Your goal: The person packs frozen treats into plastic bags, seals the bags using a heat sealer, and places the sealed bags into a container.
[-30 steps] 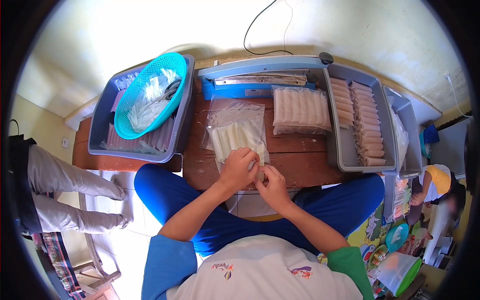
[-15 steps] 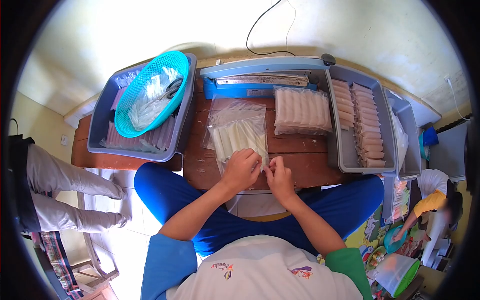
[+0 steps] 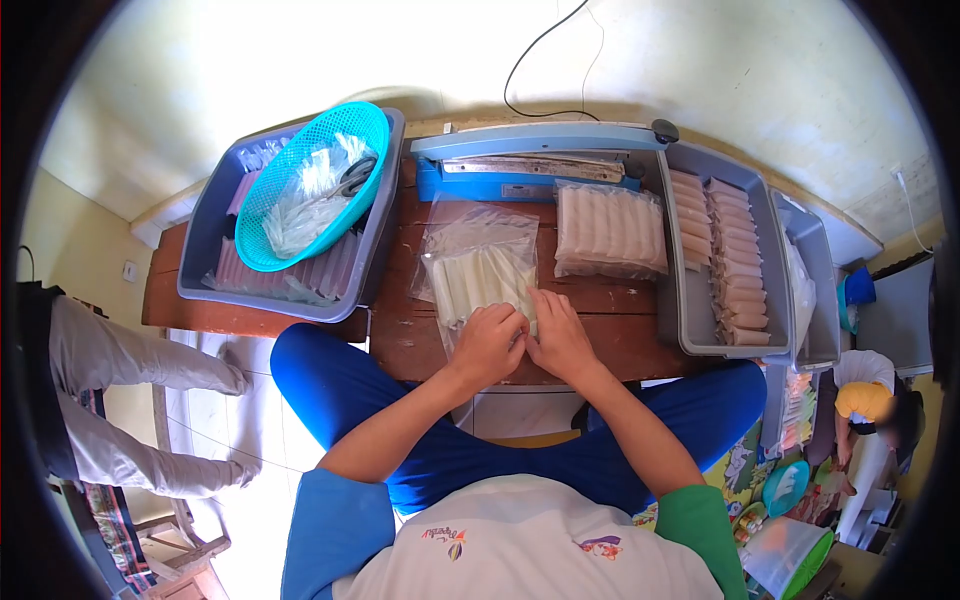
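A clear plastic bag [image 3: 484, 280] with several pale, whitish filled tubes side by side lies on the brown wooden table [image 3: 400, 345] in front of me. My left hand [image 3: 488, 340] is closed with curled fingers on the bag's near edge; its fingertips are partly hidden. Against the near right corner of the same bag, my right hand [image 3: 560, 335] grips the plastic, its fingers along the side and its thumb close to my left hand. More flat clear plastic [image 3: 480, 222] lies under and behind the tubes. To the right sits a filled bag of pinkish tubes [image 3: 611, 228].
A blue bar sealer [image 3: 525, 185] stands along the wall. At left, a grey bin [image 3: 270, 308] carries a turquoise basket [image 3: 252, 232] of plastic bags and scissors. A grey bin [image 3: 735, 351] with pinkish tubes stands right. A standing person's legs [image 3: 140, 350] and a bending person [image 3: 862, 400] are nearby.
My right hand has moved slightly up and forward along the bag's right side, its fingers straighter than before. My left hand stays at the near edge, a little lower. The view has shifted slightly.
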`<state>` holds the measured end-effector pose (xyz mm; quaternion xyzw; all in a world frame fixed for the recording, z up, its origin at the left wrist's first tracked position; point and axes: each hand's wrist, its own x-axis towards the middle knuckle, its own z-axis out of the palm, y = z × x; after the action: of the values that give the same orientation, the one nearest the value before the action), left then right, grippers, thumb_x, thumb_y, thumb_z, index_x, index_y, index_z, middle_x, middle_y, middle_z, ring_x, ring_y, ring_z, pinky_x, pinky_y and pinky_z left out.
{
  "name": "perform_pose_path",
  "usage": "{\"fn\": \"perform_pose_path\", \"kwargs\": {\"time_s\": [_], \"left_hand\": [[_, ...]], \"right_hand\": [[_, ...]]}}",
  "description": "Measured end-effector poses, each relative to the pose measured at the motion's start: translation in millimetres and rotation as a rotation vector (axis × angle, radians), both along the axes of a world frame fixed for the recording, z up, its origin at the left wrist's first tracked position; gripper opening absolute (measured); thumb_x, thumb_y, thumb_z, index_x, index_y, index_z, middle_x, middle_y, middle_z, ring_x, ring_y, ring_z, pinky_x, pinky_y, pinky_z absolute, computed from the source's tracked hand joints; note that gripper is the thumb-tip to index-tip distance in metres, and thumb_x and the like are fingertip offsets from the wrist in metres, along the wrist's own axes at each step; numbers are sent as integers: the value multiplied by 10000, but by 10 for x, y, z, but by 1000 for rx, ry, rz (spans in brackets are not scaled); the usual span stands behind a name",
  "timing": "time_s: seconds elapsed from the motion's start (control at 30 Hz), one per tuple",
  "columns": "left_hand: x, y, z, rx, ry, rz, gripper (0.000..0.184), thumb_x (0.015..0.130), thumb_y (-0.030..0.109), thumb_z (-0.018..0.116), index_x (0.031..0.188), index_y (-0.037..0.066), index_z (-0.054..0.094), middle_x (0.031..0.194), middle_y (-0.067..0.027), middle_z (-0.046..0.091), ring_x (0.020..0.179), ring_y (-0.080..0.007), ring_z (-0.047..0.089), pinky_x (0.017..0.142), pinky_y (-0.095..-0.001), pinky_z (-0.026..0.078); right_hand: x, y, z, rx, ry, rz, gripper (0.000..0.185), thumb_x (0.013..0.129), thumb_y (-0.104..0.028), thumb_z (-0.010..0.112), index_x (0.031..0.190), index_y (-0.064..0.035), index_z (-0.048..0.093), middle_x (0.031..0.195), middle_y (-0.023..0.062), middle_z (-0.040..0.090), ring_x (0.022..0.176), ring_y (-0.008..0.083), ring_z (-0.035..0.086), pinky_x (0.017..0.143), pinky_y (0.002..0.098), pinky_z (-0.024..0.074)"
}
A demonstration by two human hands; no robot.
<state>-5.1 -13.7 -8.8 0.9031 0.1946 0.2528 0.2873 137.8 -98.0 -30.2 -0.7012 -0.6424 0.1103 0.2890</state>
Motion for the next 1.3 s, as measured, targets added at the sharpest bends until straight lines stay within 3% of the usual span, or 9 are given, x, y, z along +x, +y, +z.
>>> {"fn": "perform_pose_path", "kwargs": {"time_s": [0.2,0.43,0.87,1.0,1.07,1.1,1.17,1.23,1.3], "left_hand": [[13,-20,-14,-20,9,3,101,715,46,642,791,71,580,793,-77,558,776,-279,559,702,-379,415],[18,-10,-30,-29,15,8,105,713,41,643,792,74,582,800,-80,563,790,-282,566,708,-383,419],[2,-5,-66,-23,51,-3,124,727,64,661,832,68,596,805,-85,563,810,-287,565,725,-389,417],[38,33,78,-71,8,-34,178,755,125,698,896,51,618,840,-96,585,788,-272,575,720,-377,439],[105,91,150,-301,-33,-5,252,788,175,717,972,30,625,880,-96,604,775,-214,588,711,-337,466],[156,130,161,-300,-34,-16,252,788,175,717,972,30,625,880,-96,604,775,-214,588,711,-337,466],[298,218,182,-490,-58,51,292,812,177,712,1030,12,611,909,-76,615,781,-155,588,705,-290,478],[485,305,171,-524,-96,61,308,816,170,708,1054,7,600,916,-65,610,798,-143,586,719,-283,478],[684,396,130,-603,-145,87,409,815,174,711,1150,1,553,966,-62,600,836,-136,580,742,-273,480]], "right_hand": [[16,145,-24,-77,52,-53,699,668,-10,666,1301,76,382,1115,230,514,1064,391,488,935,428,408],[90,237,-239,-76,26,-57,662,688,-50,672,1280,87,410,1077,219,508,1024,374,501,878,441,428],[62,215,-264,-105,-54,-115,679,705,-105,705,1316,14,433,1031,187,508,998,356,521,838,433,441],[211,52,2,-108,135,-74,641,746,-122,696,1319,15,442,1081,204,517,1018,346,535,866,416,444],[425,-37,283,-106,140,-10,629,741,-121,705,1305,11,461,1102,197,522,1035,337,533,883,406,441],[553,-71,433,-106,145,63,617,735,-121,714,1291,8,479,1122,189,527,1051,328,532,900,395,438],[815,-103,722,-122,162,9,563,740,-110,700,1254,3,501,1133,179,528,1081,344,514,920,399,430],[1061,-111,837,-135,179,-42,508,746,-100,685,1218,-1,522,1144,168,530,1111,361,497,940,403,422],[1246,-132,874,80,-264,-206,413,751,-83,665,1146,-20,562,1109,142,554,1125,328,499,1002,410,382]]}}
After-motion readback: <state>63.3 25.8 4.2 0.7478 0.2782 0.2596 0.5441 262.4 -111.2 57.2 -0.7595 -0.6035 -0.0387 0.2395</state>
